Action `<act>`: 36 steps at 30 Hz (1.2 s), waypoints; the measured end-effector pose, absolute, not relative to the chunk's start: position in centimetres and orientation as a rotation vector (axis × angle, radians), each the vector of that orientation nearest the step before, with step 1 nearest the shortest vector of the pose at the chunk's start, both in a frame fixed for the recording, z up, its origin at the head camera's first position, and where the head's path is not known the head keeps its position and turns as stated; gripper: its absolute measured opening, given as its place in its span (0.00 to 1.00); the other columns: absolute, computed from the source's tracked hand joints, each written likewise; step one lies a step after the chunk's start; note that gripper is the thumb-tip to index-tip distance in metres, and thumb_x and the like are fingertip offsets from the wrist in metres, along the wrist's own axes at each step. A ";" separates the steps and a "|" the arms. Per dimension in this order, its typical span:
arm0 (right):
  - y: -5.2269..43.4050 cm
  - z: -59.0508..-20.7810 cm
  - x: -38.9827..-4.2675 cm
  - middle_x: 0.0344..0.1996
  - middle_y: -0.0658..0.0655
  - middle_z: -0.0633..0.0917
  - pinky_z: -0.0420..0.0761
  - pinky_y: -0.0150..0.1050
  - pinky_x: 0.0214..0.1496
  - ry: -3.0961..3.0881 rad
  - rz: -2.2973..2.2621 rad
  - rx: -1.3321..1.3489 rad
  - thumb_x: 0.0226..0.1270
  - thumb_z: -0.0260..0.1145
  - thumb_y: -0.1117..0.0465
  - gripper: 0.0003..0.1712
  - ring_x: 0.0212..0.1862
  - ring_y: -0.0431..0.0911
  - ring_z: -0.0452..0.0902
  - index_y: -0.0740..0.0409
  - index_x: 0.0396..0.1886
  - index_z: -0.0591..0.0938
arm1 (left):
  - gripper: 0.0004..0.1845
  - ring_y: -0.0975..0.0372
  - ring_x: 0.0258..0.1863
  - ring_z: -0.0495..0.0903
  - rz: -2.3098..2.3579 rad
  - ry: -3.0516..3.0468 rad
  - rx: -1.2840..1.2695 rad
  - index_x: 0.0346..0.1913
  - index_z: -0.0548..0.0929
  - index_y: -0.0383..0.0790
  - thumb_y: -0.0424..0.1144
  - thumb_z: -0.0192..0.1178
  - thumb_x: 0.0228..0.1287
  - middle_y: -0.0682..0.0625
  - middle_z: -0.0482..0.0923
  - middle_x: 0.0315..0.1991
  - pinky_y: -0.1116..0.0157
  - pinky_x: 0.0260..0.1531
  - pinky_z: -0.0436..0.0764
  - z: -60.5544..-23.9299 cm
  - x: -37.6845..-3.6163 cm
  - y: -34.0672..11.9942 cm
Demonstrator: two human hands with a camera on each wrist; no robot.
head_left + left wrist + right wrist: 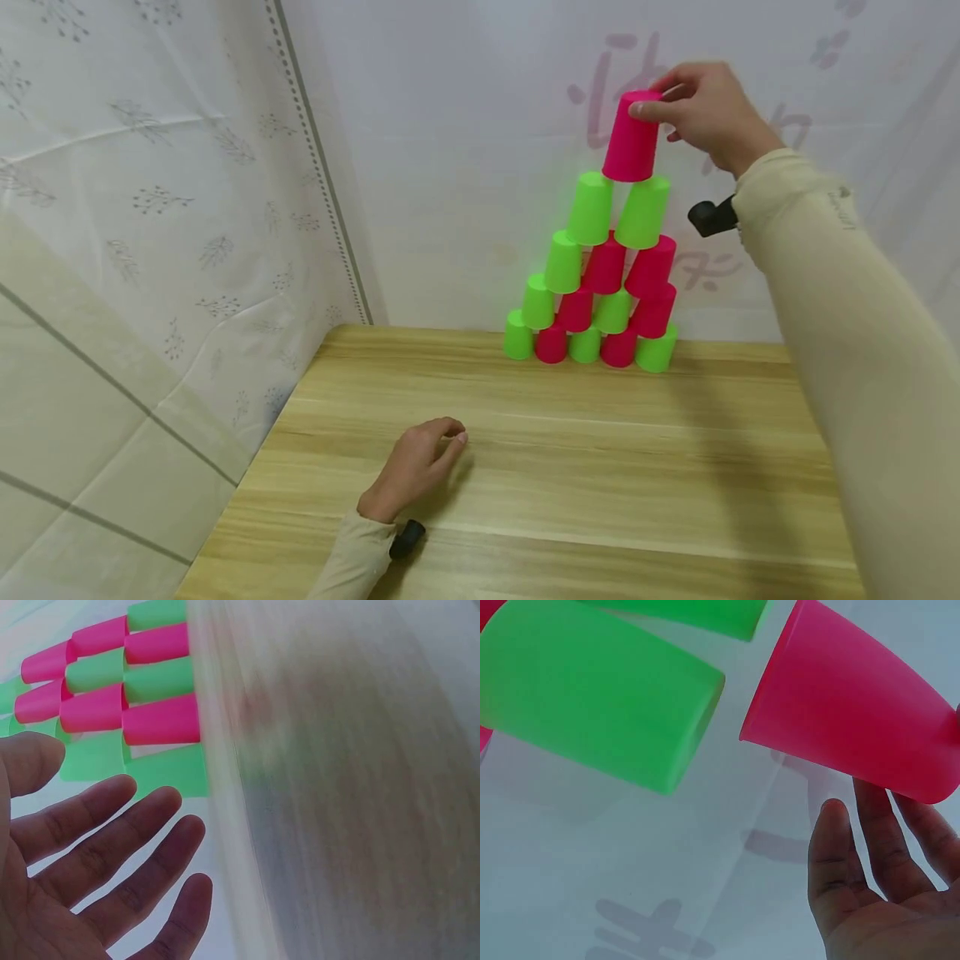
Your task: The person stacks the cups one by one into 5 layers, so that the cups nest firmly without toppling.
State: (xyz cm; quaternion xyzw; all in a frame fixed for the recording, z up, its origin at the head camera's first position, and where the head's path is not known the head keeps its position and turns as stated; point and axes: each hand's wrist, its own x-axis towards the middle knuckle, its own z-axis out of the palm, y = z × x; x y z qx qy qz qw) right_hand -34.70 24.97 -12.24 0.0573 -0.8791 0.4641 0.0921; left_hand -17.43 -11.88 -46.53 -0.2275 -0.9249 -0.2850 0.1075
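Upside-down plastic cups are stacked as a pyramid at the back of the table, with two green cups, one on the left (590, 208) and one on the right (643, 213), forming its top row. Over these two is a pink cup (632, 142), mouth down, pinched near its base by my right hand (708, 112). The right wrist view shows a gap between the pink cup's rim and the green cups. My left hand (416, 467) is low over the table at the front left, fingers loosely bent and holding nothing. Its spread fingers (112, 847) show in the left wrist view.
Lower rows mix green and pink cups, including a green cup (656, 350) at the bottom right corner. The wooden table (570, 483) ends at a pale printed curtain (450, 167) close behind the pyramid. Another patterned curtain (150, 250) hangs along the left.
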 end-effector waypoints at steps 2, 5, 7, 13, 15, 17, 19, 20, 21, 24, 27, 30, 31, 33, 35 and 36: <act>24.4 -12.3 -34.9 0.47 0.44 0.73 0.73 0.38 0.51 -2.636 1.339 0.172 0.49 0.67 0.38 0.37 0.51 0.42 0.66 0.47 0.58 0.72 | 0.10 0.61 0.43 0.83 -0.841 -2.721 -0.672 0.42 0.82 0.44 0.44 0.52 0.67 0.53 0.84 0.39 0.62 0.44 0.81 -46.5 -17.5 -11.9; 23.9 -12.4 -35.1 0.48 0.45 0.72 0.73 0.39 0.52 -2.643 1.320 0.169 0.49 0.67 0.38 0.36 0.52 0.43 0.66 0.46 0.58 0.72 | 0.11 0.61 0.43 0.83 -0.841 -2.720 -0.671 0.42 0.82 0.44 0.44 0.52 0.67 0.52 0.84 0.39 0.61 0.44 0.81 -46.5 -17.6 -11.9; 23.7 -12.5 -35.2 0.47 0.45 0.73 0.73 0.39 0.51 -2.639 1.326 0.159 0.49 0.67 0.38 0.36 0.52 0.43 0.66 0.47 0.58 0.72 | 0.10 0.61 0.43 0.83 -0.832 -2.713 -0.668 0.41 0.82 0.44 0.44 0.53 0.67 0.52 0.84 0.39 0.62 0.44 0.82 -46.5 -17.6 -11.9; 24.0 -13.1 -35.3 0.45 0.43 0.73 0.74 0.36 0.48 -2.655 1.317 0.123 0.51 0.66 0.38 0.37 0.50 0.42 0.66 0.49 0.59 0.71 | 0.09 0.62 0.41 0.83 -0.812 -2.690 -0.667 0.40 0.82 0.45 0.44 0.53 0.67 0.53 0.85 0.38 0.62 0.42 0.82 -46.7 -17.5 -12.0; 24.0 -13.1 -35.3 0.45 0.43 0.72 0.74 0.37 0.49 -2.660 1.300 0.113 0.52 0.65 0.38 0.38 0.50 0.42 0.66 0.49 0.60 0.71 | 0.10 0.62 0.42 0.83 -0.816 -2.698 -0.661 0.40 0.82 0.45 0.44 0.53 0.67 0.53 0.85 0.38 0.62 0.43 0.82 -46.8 -17.5 -12.1; 24.1 -13.1 -35.4 0.45 0.43 0.72 0.74 0.37 0.50 -2.664 1.294 0.105 0.51 0.66 0.37 0.38 0.50 0.42 0.66 0.49 0.60 0.71 | 0.09 0.62 0.42 0.83 -0.820 -2.707 -0.652 0.41 0.82 0.46 0.44 0.53 0.67 0.54 0.85 0.38 0.62 0.43 0.82 -46.9 -17.6 -12.2; 24.0 -13.0 -35.4 0.47 0.44 0.72 0.74 0.39 0.52 -2.673 1.281 0.101 0.50 0.66 0.36 0.40 0.50 0.43 0.66 0.48 0.61 0.70 | 0.09 0.62 0.41 0.83 -0.828 -2.708 -0.648 0.40 0.82 0.46 0.43 0.53 0.67 0.54 0.85 0.38 0.62 0.43 0.82 -46.9 -17.6 -12.2; 24.0 -12.9 -35.4 0.48 0.44 0.72 0.74 0.40 0.53 -2.679 1.268 0.099 0.50 0.65 0.36 0.40 0.50 0.42 0.66 0.47 0.61 0.70 | 0.09 0.62 0.41 0.83 -0.835 -2.708 -0.645 0.40 0.82 0.46 0.43 0.53 0.67 0.54 0.85 0.38 0.62 0.43 0.82 -46.9 -17.6 -12.2; 23.9 -12.9 -35.4 0.49 0.45 0.72 0.75 0.40 0.54 -2.685 1.256 0.096 0.50 0.65 0.36 0.40 0.51 0.43 0.65 0.46 0.61 0.69 | 0.09 0.62 0.41 0.83 -0.836 -2.706 -0.645 0.40 0.82 0.46 0.43 0.53 0.67 0.54 0.85 0.38 0.62 0.42 0.82 -47.0 -17.6 -12.2; 23.9 -12.8 -35.3 0.51 0.46 0.71 0.75 0.42 0.56 -2.700 1.223 0.082 0.51 0.65 0.36 0.40 0.52 0.44 0.65 0.45 0.63 0.68 | 0.09 0.62 0.40 0.83 -0.840 -2.696 -0.647 0.40 0.82 0.46 0.43 0.53 0.67 0.54 0.84 0.37 0.62 0.41 0.82 -47.0 -17.5 -12.1; 23.8 -12.9 -35.3 0.53 0.47 0.71 0.75 0.42 0.58 -2.718 1.194 0.081 0.53 0.63 0.37 0.40 0.53 0.45 0.64 0.46 0.64 0.67 | 0.10 0.62 0.41 0.83 -0.849 -2.706 -0.639 0.40 0.82 0.45 0.44 0.53 0.67 0.54 0.84 0.38 0.62 0.42 0.82 -47.0 -17.5 -12.2; 23.8 -13.1 -35.2 0.55 0.49 0.69 0.74 0.44 0.61 -2.736 1.169 0.090 0.55 0.63 0.37 0.41 0.54 0.46 0.64 0.45 0.66 0.62 | 0.10 0.62 0.42 0.83 -0.865 -2.714 -0.628 0.41 0.82 0.44 0.43 0.53 0.67 0.54 0.84 0.38 0.62 0.43 0.82 -47.0 -17.5 -12.2; 23.9 -13.2 -35.1 0.57 0.50 0.69 0.74 0.45 0.62 -2.741 1.149 0.095 0.55 0.62 0.37 0.42 0.55 0.46 0.64 0.45 0.67 0.61 | 0.10 0.62 0.42 0.83 -0.876 -2.717 -0.624 0.41 0.82 0.43 0.43 0.53 0.67 0.54 0.85 0.38 0.62 0.43 0.82 -46.9 -17.5 -12.1; 24.1 -13.5 -34.9 0.61 0.52 0.67 0.72 0.49 0.63 -2.748 1.090 0.101 0.56 0.60 0.36 0.43 0.57 0.48 0.64 0.45 0.68 0.57 | 0.10 0.62 0.42 0.83 -0.874 -2.710 -0.622 0.42 0.82 0.43 0.43 0.54 0.66 0.53 0.85 0.39 0.61 0.44 0.82 -46.9 -17.5 -12.1; 24.5 -13.8 -34.4 0.64 0.56 0.66 0.72 0.53 0.61 -2.747 0.990 0.112 0.57 0.58 0.35 0.45 0.60 0.51 0.64 0.46 0.69 0.55 | 0.11 0.60 0.43 0.83 -0.862 -2.693 -0.622 0.45 0.81 0.42 0.43 0.55 0.65 0.52 0.84 0.41 0.60 0.44 0.82 -46.9 -17.5 -12.0; 24.7 -14.0 -34.0 0.65 0.58 0.65 0.72 0.55 0.60 -2.746 0.905 0.126 0.58 0.57 0.35 0.45 0.61 0.53 0.63 0.48 0.70 0.54 | 0.12 0.60 0.44 0.83 -0.853 -2.684 -0.624 0.46 0.81 0.41 0.43 0.56 0.65 0.50 0.84 0.42 0.60 0.44 0.82 -46.9 -17.5 -12.0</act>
